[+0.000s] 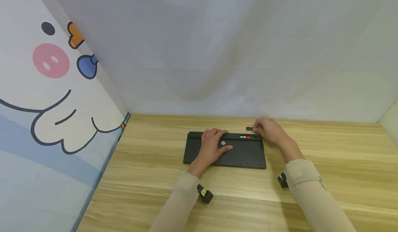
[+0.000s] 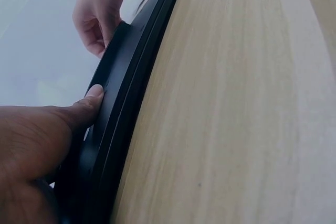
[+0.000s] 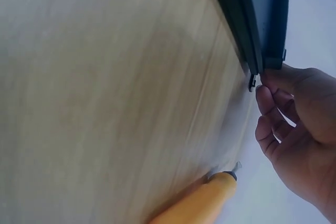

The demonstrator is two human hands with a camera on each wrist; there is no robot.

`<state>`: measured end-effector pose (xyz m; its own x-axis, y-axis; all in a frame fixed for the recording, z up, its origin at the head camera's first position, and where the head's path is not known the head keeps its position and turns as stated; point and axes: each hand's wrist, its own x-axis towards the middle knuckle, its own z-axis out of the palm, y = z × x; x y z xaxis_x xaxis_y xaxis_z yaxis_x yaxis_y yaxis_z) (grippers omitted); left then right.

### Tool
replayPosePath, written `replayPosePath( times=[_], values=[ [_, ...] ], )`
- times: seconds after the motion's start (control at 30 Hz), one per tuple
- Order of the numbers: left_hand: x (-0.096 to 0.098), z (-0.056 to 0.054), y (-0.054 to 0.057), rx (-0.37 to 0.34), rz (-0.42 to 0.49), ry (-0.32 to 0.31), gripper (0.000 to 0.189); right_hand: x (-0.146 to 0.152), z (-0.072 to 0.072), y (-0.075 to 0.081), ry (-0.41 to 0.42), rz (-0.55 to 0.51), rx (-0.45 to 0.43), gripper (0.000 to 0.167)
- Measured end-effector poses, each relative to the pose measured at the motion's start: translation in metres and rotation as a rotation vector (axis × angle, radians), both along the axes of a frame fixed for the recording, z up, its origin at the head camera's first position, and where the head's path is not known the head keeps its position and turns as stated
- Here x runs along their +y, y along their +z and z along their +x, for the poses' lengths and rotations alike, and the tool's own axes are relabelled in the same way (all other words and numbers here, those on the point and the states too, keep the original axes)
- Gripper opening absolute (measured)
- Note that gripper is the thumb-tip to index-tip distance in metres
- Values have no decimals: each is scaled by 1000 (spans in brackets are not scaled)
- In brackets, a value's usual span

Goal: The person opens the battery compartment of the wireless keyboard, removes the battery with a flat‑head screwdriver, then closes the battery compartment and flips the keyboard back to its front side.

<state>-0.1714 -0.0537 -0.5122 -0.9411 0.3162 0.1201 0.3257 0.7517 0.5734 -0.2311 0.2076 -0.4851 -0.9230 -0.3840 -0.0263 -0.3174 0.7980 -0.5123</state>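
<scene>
Here I see the left hand [image 1: 212, 148] spread on the black keyboard [image 1: 244, 155], likely steadying it on the tabletop [image 1: 146, 176]; the right hand [image 1: 270, 131] pinches a dark piece [image 1: 249, 128] beyond its far edge

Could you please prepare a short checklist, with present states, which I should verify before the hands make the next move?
1. Black device steadied: ok, the left hand rests on it.
2. Small dark piece under control: ok, it appears pinched at the fingertips of the right hand.
3. Red-and-white cylinder lying in the device: ok.
4. Cylinder covered: not ok, it is exposed.
5. Piece matching the opening: cannot tell, too small.
6. Orange-handled tool apart from the right hand: ok, there is a gap.
</scene>
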Motion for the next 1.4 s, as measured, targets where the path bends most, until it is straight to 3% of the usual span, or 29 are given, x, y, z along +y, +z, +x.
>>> replayPosePath(
  times=[0.3, 0.63, 0.9, 1.4],
  values=[
    [1, -3, -2, -9, -26, 3, 61, 7, 9, 10, -59, -40, 40, 22],
    [-2, -5, -3, -10, -29, 6, 60, 19, 28, 22, -142, -29, 50, 22],
    [-5, -3, -3, 10, -26, 6, 59, 32, 46, 28, -206, 9, -8, 29],
    [-1, 1, -2, 11, -2, -7, 61, 59, 74, 18, -297, 49, -108, 37]
  ],
)
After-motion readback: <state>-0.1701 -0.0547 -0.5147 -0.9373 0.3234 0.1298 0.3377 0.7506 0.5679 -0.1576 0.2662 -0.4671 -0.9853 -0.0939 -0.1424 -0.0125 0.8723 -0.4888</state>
